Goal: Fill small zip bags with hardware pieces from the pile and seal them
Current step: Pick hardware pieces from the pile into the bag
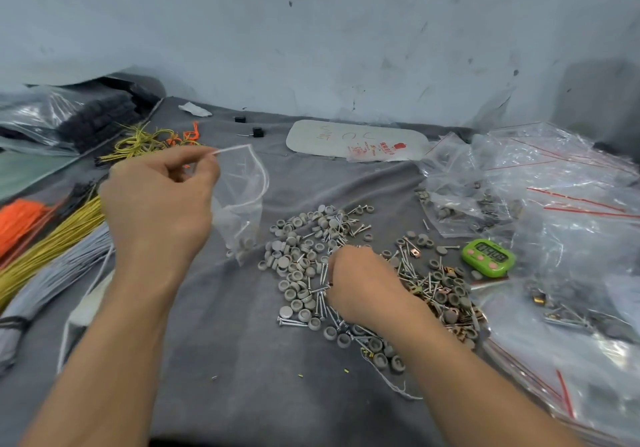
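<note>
head view. left hand point(162, 211) raised over the left half of the desk point(242, 377). its fingers point(202, 169) are curled, thumb and forefinger pinching the top rim of the bag point(242, 204) at its left corner. the bag is clear and hangs mouth up, long axis near vertical. its bottom is just left of the pile point(304, 266); whether it touches the desk cannot be told. mouth gaping, zip not closed. contents: a few grey caps settled at the bottom.

right hand point(363, 287) lies palm down on the middle of the pile, fingers bent into the pieces and hidden; cannot tell whether they hold anything. pile make-up: grey round caps mostly to the left, screws through the middle, brown metal clips to the right, all loose on the desk.

green timer point(488, 257) sits just right of the pile, display up. a heap of clear stock bags point(561, 211) with red zip lines lies at far right, several holding similar hardware. yellow ties point(52, 242), orange ties point(17, 218) and grey ties point(52, 287) lie bundled at far left. a white card point(356, 140) lies flat at the back, near the wall point(311, 30).
</note>
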### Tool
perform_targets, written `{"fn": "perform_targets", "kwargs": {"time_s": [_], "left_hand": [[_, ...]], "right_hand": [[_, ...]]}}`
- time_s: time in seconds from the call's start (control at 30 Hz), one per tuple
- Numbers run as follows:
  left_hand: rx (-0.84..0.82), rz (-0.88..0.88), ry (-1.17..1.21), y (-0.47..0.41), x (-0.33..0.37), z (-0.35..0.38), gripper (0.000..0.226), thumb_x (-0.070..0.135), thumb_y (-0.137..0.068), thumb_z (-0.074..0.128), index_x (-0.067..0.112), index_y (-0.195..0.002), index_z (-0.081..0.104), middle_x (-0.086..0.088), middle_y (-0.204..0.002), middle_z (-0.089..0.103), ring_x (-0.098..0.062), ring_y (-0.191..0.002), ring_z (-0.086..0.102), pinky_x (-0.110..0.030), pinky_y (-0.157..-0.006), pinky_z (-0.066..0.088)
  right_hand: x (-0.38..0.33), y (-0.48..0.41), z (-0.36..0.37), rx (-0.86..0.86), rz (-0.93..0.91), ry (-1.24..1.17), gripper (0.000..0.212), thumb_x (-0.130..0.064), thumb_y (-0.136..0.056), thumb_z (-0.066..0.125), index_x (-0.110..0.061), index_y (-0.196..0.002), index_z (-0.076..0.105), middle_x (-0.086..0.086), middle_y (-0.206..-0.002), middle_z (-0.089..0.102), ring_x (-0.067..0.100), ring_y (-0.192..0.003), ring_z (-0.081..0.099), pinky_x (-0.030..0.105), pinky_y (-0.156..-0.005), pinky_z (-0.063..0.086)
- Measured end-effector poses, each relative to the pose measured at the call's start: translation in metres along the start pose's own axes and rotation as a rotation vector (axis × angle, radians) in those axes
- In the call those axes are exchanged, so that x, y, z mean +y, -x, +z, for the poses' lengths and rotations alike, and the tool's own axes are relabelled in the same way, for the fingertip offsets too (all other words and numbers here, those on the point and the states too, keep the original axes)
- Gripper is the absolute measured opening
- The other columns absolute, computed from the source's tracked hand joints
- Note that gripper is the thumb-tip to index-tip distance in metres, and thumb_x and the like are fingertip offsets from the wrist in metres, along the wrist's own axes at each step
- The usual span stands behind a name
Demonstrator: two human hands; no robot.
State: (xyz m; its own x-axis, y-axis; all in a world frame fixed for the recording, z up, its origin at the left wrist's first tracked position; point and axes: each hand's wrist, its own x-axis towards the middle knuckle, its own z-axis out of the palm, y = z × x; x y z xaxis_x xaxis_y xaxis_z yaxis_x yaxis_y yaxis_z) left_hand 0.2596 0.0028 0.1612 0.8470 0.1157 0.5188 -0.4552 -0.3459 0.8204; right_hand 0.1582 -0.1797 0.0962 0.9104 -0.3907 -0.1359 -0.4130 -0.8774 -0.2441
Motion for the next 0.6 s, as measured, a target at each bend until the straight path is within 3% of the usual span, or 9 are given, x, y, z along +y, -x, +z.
{"fn": "perform_targets", "kwargs": {"time_s": [0.07,0.2,0.3,0.43,0.6], "left_hand": [[0.018,0.039,-0.066,-0.003,0.0,-0.009,0.006,0.05,-0.082,0.069,0.049,-0.084,0.075,0.025,-0.055,0.06,-0.002,-0.046,0.048,-0.023,-0.049,0.033],[0.004,0.122,-0.321,0.009,-0.003,-0.003,0.017,0.049,-0.087,0.069,0.04,-0.098,0.079,0.02,-0.063,0.066,-0.004,-0.057,0.056,-0.023,-0.056,0.038],[-0.193,0.15,-0.608,0.034,-0.011,0.018,0.025,0.047,-0.093,0.062,0.037,-0.112,0.076,-0.001,-0.094,0.078,-0.03,-0.083,0.07,-0.034,-0.071,0.054],[-0.382,0.146,-0.62,0.061,-0.009,0.04,0.026,0.049,-0.093,0.06,0.038,-0.11,0.075,-0.005,-0.095,0.077,-0.034,-0.094,0.069,-0.037,-0.076,0.052],[-0.386,0.229,-0.628,0.077,-0.014,0.05,0.027,0.051,-0.094,0.056,0.037,-0.11,0.073,-0.001,-0.093,0.077,-0.033,-0.092,0.069,-0.035,-0.069,0.043]], "right_hand": [[-0.002,0.0,0.0,-0.001,0.006,0.001,0.035,-0.007,-0.087,0.06,-0.015,-0.121,0.069,0.013,-0.121,0.07,0.033,-0.112,0.067,0.039,-0.094,0.057],[-0.005,0.007,0.0,0.046,0.007,0.026,0.034,-0.007,-0.086,0.061,-0.022,-0.115,0.07,0.009,-0.117,0.072,0.032,-0.108,0.068,0.039,-0.088,0.055],[0.001,0.008,-0.008,0.187,0.034,-0.097,0.018,-0.014,-0.088,0.066,-0.031,-0.088,0.069,0.002,-0.1,0.075,0.027,-0.091,0.07,0.034,-0.08,0.056],[0.008,0.014,-0.02,0.303,0.018,-0.339,0.017,-0.027,-0.087,0.071,-0.038,-0.074,0.066,-0.006,-0.089,0.075,0.019,-0.086,0.07,0.036,-0.082,0.059],[0.019,0.015,-0.023,0.173,0.028,-0.136,0.011,-0.025,-0.089,0.072,-0.034,-0.087,0.078,0.002,-0.095,0.076,0.024,-0.088,0.07,0.035,-0.079,0.057]]}}
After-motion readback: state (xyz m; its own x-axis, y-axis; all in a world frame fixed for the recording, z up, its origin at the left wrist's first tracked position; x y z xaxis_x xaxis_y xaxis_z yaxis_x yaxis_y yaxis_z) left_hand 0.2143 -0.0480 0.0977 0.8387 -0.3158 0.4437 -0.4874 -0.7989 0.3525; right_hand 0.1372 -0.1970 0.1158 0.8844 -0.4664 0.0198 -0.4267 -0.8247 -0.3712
